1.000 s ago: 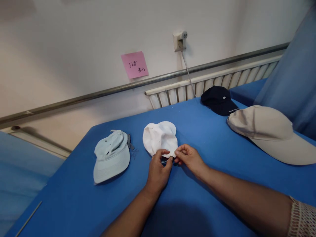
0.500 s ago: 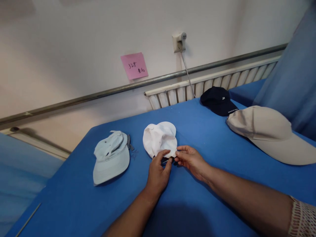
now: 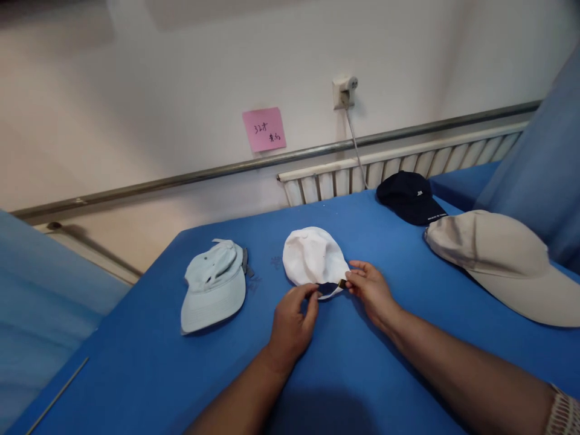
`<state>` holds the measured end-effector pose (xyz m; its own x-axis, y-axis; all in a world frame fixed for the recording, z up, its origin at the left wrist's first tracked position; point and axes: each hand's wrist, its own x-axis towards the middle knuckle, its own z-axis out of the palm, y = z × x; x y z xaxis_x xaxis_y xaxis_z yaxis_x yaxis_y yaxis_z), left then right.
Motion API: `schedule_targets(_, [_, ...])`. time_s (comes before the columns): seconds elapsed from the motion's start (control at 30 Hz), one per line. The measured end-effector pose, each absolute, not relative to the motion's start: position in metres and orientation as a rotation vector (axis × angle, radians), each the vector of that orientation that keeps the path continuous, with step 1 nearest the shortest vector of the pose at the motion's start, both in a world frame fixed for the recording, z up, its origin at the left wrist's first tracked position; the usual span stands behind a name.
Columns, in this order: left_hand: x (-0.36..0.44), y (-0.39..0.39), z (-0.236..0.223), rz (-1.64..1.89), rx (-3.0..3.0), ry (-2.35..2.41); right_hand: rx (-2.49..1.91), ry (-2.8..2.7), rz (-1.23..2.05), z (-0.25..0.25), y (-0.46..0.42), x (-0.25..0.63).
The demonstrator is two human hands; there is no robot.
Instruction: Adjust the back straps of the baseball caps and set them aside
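A white cap (image 3: 315, 254) lies on the blue-covered bed, its back opening and strap (image 3: 333, 293) towards me. A small dark-gold buckle (image 3: 342, 283) sits at the right end of that strap. My left hand (image 3: 294, 320) pinches the strap's left end between thumb and fingertips. With thumb and fingers closed, my right hand (image 3: 369, 290) grips the cap's edge by the buckle. The cap's visor is out of sight behind or under the crown.
To the left rests a pale blue cap (image 3: 215, 287). A navy cap (image 3: 411, 198) and a large beige cap (image 3: 493, 260) lie to the right. Behind the bed (image 3: 149, 374) run a metal rail (image 3: 181, 180) and a radiator (image 3: 344, 181). Blue curtains (image 3: 49, 320) hang at both sides.
The white cap has turned and its crown is rounder. Its back opening now shows, and my hands are farther apart along the strap. The view has shifted slightly.
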<state>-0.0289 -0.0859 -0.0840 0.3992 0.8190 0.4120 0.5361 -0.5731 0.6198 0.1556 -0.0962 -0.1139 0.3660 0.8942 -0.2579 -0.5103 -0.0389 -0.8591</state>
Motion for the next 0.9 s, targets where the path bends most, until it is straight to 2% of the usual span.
schedule_targets(0.13, [-0.038,-0.067,-0.083,1.187,2.060,1.417,-1.167,-0.435,1.236,-0.116,-0.092,0.164])
schedule_targets(0.23, [-0.043,-0.050,-0.089,1.195,1.857,1.530,-1.209,-0.507,1.246,-0.115,-0.093,0.163])
schedule_targets(0.63, [-0.045,-0.025,-0.106,1.151,1.558,1.432,-1.310,-0.815,1.225,-0.122,-0.094,0.155])
schedule_targets(0.7, [-0.046,-0.027,-0.104,1.156,1.577,1.402,-1.400,-0.902,1.141,-0.126,-0.091,0.162])
schedule_targets(0.9, [-0.045,-0.037,-0.098,1.114,1.619,1.310,-1.576,-1.117,0.591,-0.130,-0.075,0.200])
